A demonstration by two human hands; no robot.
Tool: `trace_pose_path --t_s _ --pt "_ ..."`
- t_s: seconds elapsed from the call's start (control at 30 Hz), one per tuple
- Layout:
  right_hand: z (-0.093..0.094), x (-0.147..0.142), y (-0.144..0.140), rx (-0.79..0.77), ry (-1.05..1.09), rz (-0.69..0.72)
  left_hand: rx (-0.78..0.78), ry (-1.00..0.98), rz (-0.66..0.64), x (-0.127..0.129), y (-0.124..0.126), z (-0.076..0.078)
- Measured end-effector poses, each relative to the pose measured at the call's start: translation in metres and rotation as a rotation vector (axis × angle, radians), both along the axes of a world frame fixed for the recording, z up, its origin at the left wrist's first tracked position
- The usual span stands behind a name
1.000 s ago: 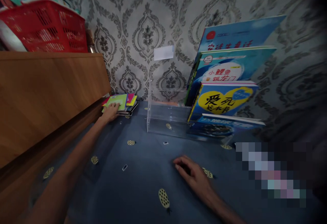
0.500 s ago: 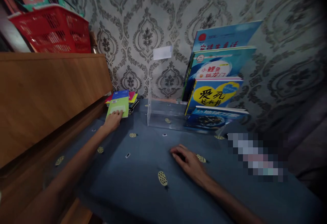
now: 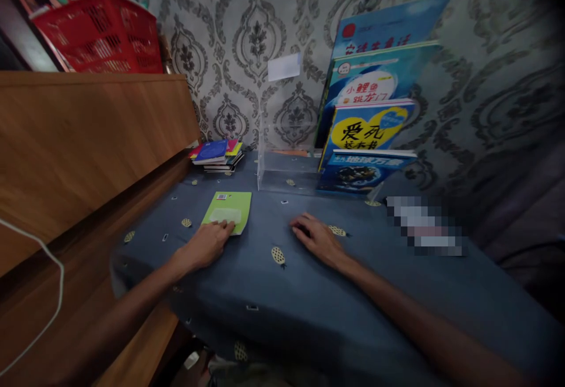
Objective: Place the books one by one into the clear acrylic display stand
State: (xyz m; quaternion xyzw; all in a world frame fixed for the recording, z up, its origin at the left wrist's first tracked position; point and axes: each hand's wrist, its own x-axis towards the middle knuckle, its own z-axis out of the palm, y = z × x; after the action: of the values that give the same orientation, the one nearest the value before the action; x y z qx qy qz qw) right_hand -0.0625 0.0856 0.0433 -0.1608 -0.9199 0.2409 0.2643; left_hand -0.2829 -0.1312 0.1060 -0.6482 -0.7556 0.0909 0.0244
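My left hand (image 3: 206, 242) grips the near edge of a thin green book (image 3: 242, 207), its fingers over the top and the thumb hidden. The book lies nearly flat just above or on the table, with a pale label and a small barcode facing up. My right hand (image 3: 318, 239) rests on the blue tablecloth (image 3: 309, 293), loosely curled, thumb apart from the fingers and nothing in it. A small stack of books (image 3: 216, 153) with a blue one on top sits at the back left. Behind my hands stands a clear acrylic book rack (image 3: 282, 182), its left part without books.
Several large picture books (image 3: 362, 169) lean in the rack's right side. A white label (image 3: 283, 67) is at the rack's top. On the left are a wooden cabinet (image 3: 92, 128) and a red basket (image 3: 101, 34). A blurred-out object (image 3: 424, 228) lies at the right.
My left hand has drawn the green book off the stack, toward me and to the right, uncovering the blue book. My right hand stays on the table. The view has tilted down.
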Motion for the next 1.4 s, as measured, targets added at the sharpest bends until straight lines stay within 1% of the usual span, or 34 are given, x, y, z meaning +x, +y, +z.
trace_pose_path --t_s 0.1,0.2,0.27,0.33,0.4,0.5,0.57,0.7,0.8,0.87,0.93,1.0,1.07,1.17,1.23,1.3,1.4 --pt "-0.002 0.000 0.000 0.029 0.040 -0.003 -0.032 -0.023 -0.102 0.024 -0.013 0.003" --pt "-0.003 0.000 0.000 0.065 0.101 -0.012 -0.040 -0.086 -0.233 0.033 -0.024 0.000" --pt "-0.003 0.000 0.000 0.095 0.135 -0.026 -0.034 -0.162 -0.330 0.029 -0.028 -0.003" --pt "-0.002 0.000 -0.001 0.125 0.150 -0.028 -0.016 -0.255 -0.419 0.019 -0.027 -0.004" --pt "0.000 0.001 -0.003 0.155 0.147 -0.001 0.019 -0.338 -0.466 0.006 -0.022 -0.007" --pt "0.003 -0.001 -0.011 0.191 0.120 0.057 0.075 -0.405 -0.455 -0.011 -0.013 -0.013" --pt "0.006 -0.005 -0.020 0.210 0.067 0.128 0.095 -0.414 -0.432 -0.017 -0.009 -0.016" --pt "0.007 -0.026 -0.036 0.215 -0.108 0.298 0.076 -0.397 -0.395 -0.018 -0.005 -0.019" --pt "0.005 -0.043 -0.033 0.180 -0.194 0.350 0.057 -0.383 -0.387 -0.018 -0.005 -0.019" --pt "0.002 -0.050 -0.020 0.155 -0.226 0.321 0.058 -0.387 -0.387 -0.019 -0.005 -0.019" --pt "-0.001 -0.051 -0.003 0.134 -0.263 0.222 0.056 -0.399 -0.385 -0.020 -0.006 -0.019" --pt "-0.003 -0.046 0.014 0.118 -0.294 0.115 0.036 -0.404 -0.379 -0.019 -0.007 -0.017" --pt "-0.005 -0.040 0.025 0.108 -0.306 0.074 -0.006 -0.396 -0.376 -0.017 -0.008 -0.013" --pt "-0.006 -0.032 0.028 0.103 -0.312 0.060 -0.056 -0.372 -0.388 -0.016 -0.008 -0.008" --pt "-0.007 -0.030 0.026 0.102 -0.317 0.042 -0.034 -0.351 -0.373 -0.016 -0.006 -0.007" --pt "-0.007 -0.030 0.024 0.109 -0.309 0.031 0.012 -0.326 -0.336 -0.017 0.001 -0.010" --pt "-0.008 -0.030 0.022 0.131 -0.268 0.026 0.060 -0.296 -0.304 -0.020 0.017 -0.016"
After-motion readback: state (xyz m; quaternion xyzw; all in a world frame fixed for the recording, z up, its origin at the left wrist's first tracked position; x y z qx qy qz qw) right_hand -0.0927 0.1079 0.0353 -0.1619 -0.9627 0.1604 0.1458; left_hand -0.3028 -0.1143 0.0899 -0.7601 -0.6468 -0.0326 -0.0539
